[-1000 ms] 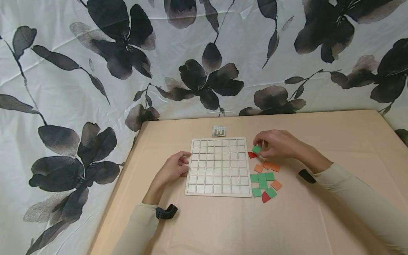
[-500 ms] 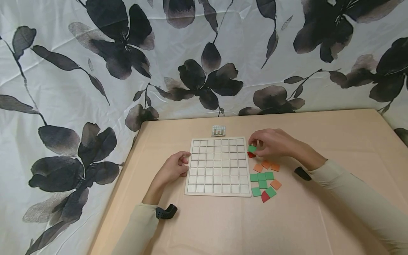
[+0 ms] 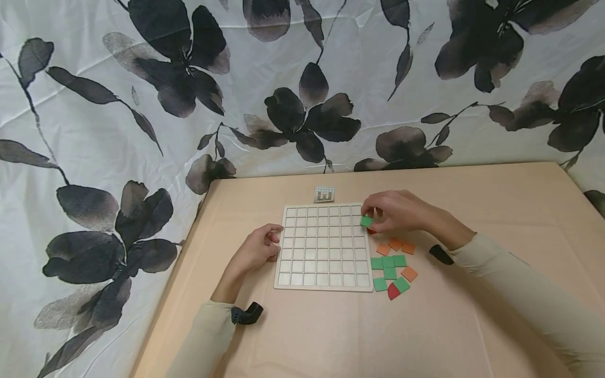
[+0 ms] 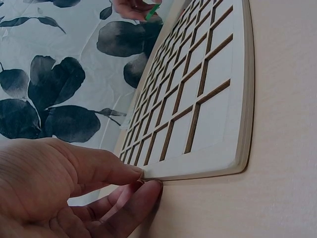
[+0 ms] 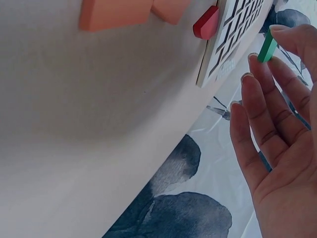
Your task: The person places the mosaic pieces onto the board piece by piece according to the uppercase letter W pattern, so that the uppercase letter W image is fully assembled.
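A white grid board [image 3: 323, 248] lies flat on the table, its square cells bare. My left hand [image 3: 257, 248] is at the board's left edge; in the left wrist view its thumb [image 4: 106, 166] and curled fingers pinch the rim. Over the board's upper right edge, my right hand [image 3: 404, 212] holds a small green square tile [image 3: 366, 221] between thumb and fingertips. The right wrist view shows this green tile [image 5: 268, 47] tilted and raised off the board. A red quarter-round tile [image 5: 206, 23] lies beside the board, mostly hidden under my right hand in the head view.
Right of the board lie several orange tiles [image 3: 395, 244], several green tiles [image 3: 389, 273] and another red tile [image 3: 393, 292]. Behind the board sits a small card [image 3: 324, 194] printed with a grid. A floral cloth [image 3: 264, 63] hangs behind the wooden table [image 3: 331, 331].
My right hand has moved left with the green tile, from beside the board to over its right edge. My left hand has stayed at the board's left edge.
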`<move>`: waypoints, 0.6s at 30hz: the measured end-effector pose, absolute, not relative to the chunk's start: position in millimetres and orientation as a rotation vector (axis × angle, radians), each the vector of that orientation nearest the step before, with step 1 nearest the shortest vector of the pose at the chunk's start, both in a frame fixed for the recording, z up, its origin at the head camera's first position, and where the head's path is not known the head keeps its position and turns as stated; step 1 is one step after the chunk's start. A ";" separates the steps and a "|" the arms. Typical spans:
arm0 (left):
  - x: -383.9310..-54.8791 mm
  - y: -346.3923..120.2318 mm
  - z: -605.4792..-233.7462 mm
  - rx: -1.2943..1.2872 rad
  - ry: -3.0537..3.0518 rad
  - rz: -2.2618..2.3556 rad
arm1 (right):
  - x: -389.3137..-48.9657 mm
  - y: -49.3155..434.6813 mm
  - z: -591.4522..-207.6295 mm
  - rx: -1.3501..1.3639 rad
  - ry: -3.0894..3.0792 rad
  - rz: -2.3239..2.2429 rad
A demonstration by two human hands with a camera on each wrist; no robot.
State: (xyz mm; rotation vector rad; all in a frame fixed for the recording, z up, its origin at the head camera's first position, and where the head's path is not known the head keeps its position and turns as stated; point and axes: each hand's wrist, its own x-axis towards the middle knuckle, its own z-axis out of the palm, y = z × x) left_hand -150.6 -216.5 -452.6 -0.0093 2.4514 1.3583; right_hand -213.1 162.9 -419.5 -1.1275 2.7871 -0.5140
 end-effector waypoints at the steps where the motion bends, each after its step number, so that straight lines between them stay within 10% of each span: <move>1: -150.6 -216.4 -452.5 -0.009 2.451 1.359 | -213.4 161.8 -419.2 -1.133 2.780 -0.519; 18: -151.4 -216.2 -452.1 -0.023 2.439 1.364 | -217.2 148.9 -419.7 -1.167 2.739 -0.497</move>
